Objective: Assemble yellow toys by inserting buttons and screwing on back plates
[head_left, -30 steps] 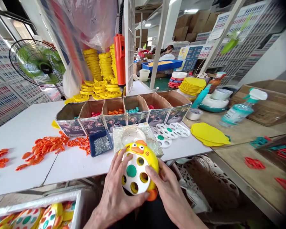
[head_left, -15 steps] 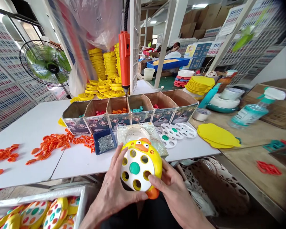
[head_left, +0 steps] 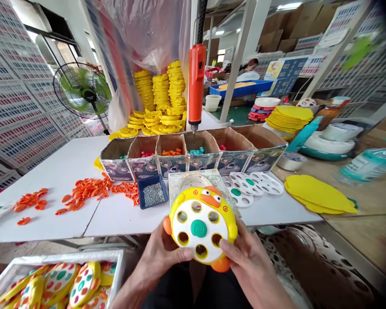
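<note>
A yellow plastic duck toy (head_left: 209,234) with a white face plate, a green centre and several round holes is held up over the table's near edge. My left hand (head_left: 162,251) grips its left side near an orange foot, thumb on the front. On the right, my right hand (head_left: 246,253) clasps the rim, its thumb pressed beside a hole. The fingers behind the toy are hidden. Just beyond it lie a clear round dish (head_left: 193,182) on a printed card and a blue tray (head_left: 152,192) of small metal screws.
A row of cardboard bins (head_left: 144,159) holds small coloured pieces. Above it hangs an orange electric screwdriver (head_left: 197,83). Orange parts (head_left: 90,191) lie left, white discs (head_left: 254,183) and yellow plates (head_left: 318,194) right. A white box (head_left: 120,262) of assembled duck toys stands lower left.
The view has swung left, shifting the scene rightward. My left hand has slid lower on the duck toy, uncovering an orange foot, and its fingers now go behind. The toy is still in both hands.
</note>
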